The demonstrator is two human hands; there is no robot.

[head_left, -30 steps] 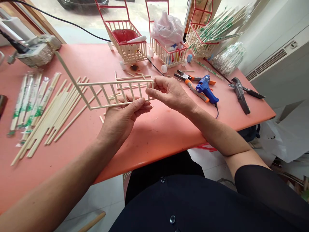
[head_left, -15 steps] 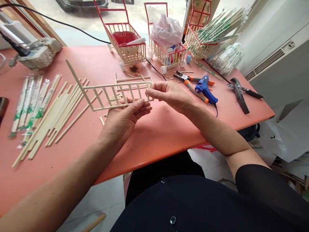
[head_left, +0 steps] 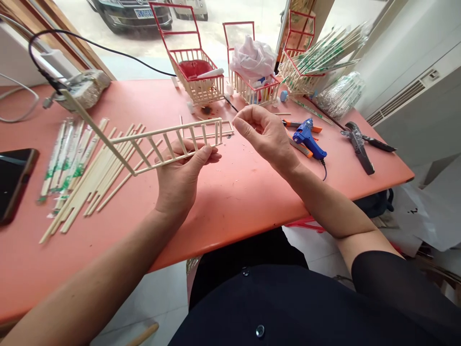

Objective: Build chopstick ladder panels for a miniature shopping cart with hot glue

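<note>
My left hand (head_left: 182, 175) holds a ladder-like frame of pale chopsticks (head_left: 158, 142) by its lower rail, lifted over the pink table (head_left: 234, 192); one long stick of the frame juts up to the left. My right hand (head_left: 264, 134) hovers just right of the frame's end, fingers curled, not touching it and holding nothing I can see. A second small stick frame (head_left: 216, 132) lies flat on the table behind the held one.
Loose and wrapped chopsticks (head_left: 82, 168) lie at the left beside a black phone (head_left: 12, 182). A blue glue gun (head_left: 309, 139), orange-handled pliers (head_left: 300, 127) and black cutters (head_left: 362, 144) lie at the right. Three red-and-wood miniature carts (head_left: 196, 72) stand at the back.
My right hand has let go of the frame's right end and moved up and to the right. The left hand has tilted the frame, raising its right end.
</note>
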